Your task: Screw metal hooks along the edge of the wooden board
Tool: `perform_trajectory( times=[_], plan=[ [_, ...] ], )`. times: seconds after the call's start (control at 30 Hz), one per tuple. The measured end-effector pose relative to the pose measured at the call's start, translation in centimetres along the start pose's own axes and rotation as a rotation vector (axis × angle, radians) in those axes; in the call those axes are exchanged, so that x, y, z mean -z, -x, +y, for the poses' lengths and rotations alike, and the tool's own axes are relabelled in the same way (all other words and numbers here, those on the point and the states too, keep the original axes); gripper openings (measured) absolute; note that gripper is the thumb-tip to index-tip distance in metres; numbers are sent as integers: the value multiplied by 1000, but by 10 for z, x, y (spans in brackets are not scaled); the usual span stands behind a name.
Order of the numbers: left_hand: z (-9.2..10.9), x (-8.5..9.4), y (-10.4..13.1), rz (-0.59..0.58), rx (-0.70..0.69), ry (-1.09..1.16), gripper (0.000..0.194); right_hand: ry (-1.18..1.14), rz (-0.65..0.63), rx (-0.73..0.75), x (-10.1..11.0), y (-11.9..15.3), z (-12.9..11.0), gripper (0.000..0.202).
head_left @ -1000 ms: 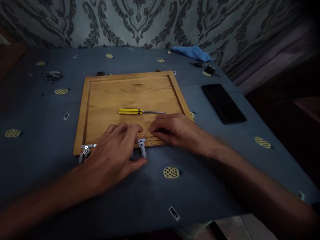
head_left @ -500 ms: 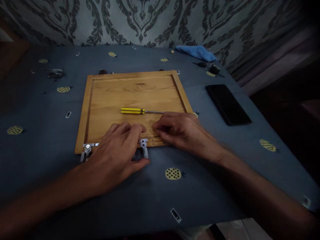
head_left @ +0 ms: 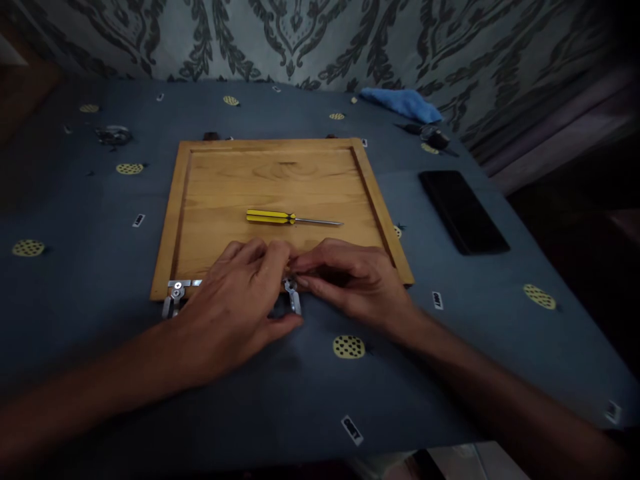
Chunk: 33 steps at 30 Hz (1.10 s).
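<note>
A framed wooden panel lies flat, with a metal bracket along its near edge. The bracket's left end shows two cross-head screws; its middle is hidden under my left hand. That hand holds the bracket against the edge, fingers over the panel and thumb on the near side. At the bracket's right end, my right hand has thumb and forefinger pinched together. What they hold is too small and hidden to name. A screwdriver with a yellow and black handle rests on the panel beyond both hands.
A black phone lies right of the panel. A blue cloth and a dark tool are at the back right. Some metal hardware sits at the back left. The patterned tablecloth covers the table up to the wall.
My right hand has moved left, bringing its pinched fingers to the bracket's right end and uncovering the screwdriver's tip. My left hand stays on the bracket. The view has shifted slightly.
</note>
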<state>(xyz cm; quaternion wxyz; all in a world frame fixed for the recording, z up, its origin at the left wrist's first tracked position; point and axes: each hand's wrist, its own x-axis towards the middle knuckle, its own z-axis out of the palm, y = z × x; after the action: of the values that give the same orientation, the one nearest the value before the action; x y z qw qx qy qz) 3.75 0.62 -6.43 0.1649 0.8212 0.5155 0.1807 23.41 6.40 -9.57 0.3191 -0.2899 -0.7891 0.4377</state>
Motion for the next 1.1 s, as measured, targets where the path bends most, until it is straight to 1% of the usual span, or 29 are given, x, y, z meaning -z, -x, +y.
perform_trajectory(
  times=[0.13, 0.27, 0.4, 0.57, 0.67, 0.87, 1.1],
  plan=[
    [-1, -1, 0, 7, -2, 24, 44, 47, 23, 15, -5, 0, 1, 11],
    [-2, 0, 1, 14, -30, 11, 44, 64, 42, 45, -8, 0, 1, 9],
    [-2, 0, 1, 10, -27, -5, 45, 102, 56, 69, -10, 1, 4, 8],
    [-1, 0, 1, -11, -21, -17, 41, 184, 70, 145, -11, 1, 8, 8],
    [-1, 0, 1, -12, -19, -37, 43, 221, 86, 193, -12, 2, 10, 8],
    [-2, -1, 1, 15, -40, -64, 46, 322, 56, 289, -12, 2, 8, 9],
    [-1, -1, 2, 12, -47, -82, 49, 300, 22, 302, -11, 3, 8, 11]
  ],
)
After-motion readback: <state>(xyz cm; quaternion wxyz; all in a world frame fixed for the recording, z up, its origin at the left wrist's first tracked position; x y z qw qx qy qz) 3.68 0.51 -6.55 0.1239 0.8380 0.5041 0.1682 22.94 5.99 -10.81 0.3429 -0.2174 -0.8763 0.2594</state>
